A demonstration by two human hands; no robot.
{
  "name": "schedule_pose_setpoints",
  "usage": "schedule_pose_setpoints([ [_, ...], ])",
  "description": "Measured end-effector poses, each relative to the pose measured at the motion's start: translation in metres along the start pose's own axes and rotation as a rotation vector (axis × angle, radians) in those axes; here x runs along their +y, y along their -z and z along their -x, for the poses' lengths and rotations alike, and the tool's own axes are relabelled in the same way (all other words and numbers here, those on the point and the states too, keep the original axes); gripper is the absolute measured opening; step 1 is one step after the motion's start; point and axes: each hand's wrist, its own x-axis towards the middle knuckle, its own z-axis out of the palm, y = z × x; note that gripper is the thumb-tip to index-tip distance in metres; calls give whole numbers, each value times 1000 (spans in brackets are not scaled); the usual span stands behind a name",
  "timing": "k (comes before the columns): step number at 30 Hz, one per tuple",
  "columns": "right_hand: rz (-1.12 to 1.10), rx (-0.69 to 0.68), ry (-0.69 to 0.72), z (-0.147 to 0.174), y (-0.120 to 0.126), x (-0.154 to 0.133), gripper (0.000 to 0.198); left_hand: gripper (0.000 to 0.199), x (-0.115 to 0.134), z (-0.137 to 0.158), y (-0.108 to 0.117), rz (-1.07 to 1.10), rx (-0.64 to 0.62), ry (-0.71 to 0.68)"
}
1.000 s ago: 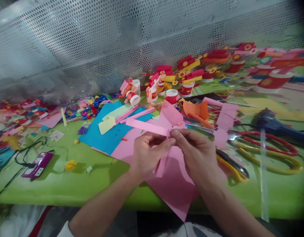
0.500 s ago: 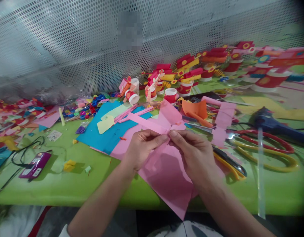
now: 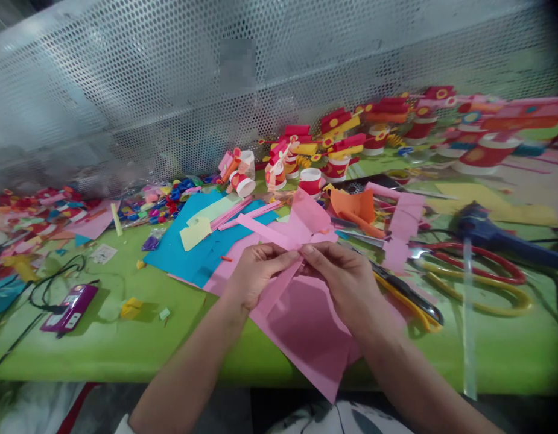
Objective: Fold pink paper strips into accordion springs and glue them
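Note:
Thumb and fingers of my left hand (image 3: 256, 271) pinch a pink paper strip (image 3: 265, 231), part of which sticks out up and to the left. My right hand (image 3: 339, 274) is closed on the same strip, fingertips almost touching those of the left. Another length of pink paper slants down below the fingers. Exactly how the paper is folded between the fingertips is hidden. Under both hands lies a large pink paper sheet (image 3: 306, 337), its corner hanging past the table edge. A blue sheet (image 3: 170, 253) lies to the left, with thin pink strips (image 3: 236, 214) on it.
Scissors with red and yellow handles (image 3: 482, 301), a box cutter (image 3: 414, 298) and a blue glue gun (image 3: 500, 232) lie at the right. Decorated paper cups (image 3: 335, 166) line the back. A purple power socket (image 3: 70, 308) with cables sits at the left of the green table (image 3: 125, 355).
The view has shifted slightly, so the table things appear moved a little. Both hands keep their pinch on the pink strip, with only a small shift of the fingers.

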Motion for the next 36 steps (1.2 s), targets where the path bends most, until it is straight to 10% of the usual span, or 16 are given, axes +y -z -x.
schedule_pose_setpoints([
  [9, 70, 61, 17, 1, 0, 4, 27, 23, 4, 1, -1, -325, -20, -294],
  [20, -14, 49, 52, 1, -3, 7, 23, 18, -4, 3, -12, -293, 125, -342],
  [29, -6, 86, 119, 5, -4, -2, 10, 19, 6, -8, 6, 84, -36, 58],
  [36, 3, 4, 110, 4, -2, 0, 6, 25, 5, -6, 4, 106, -92, 6],
])
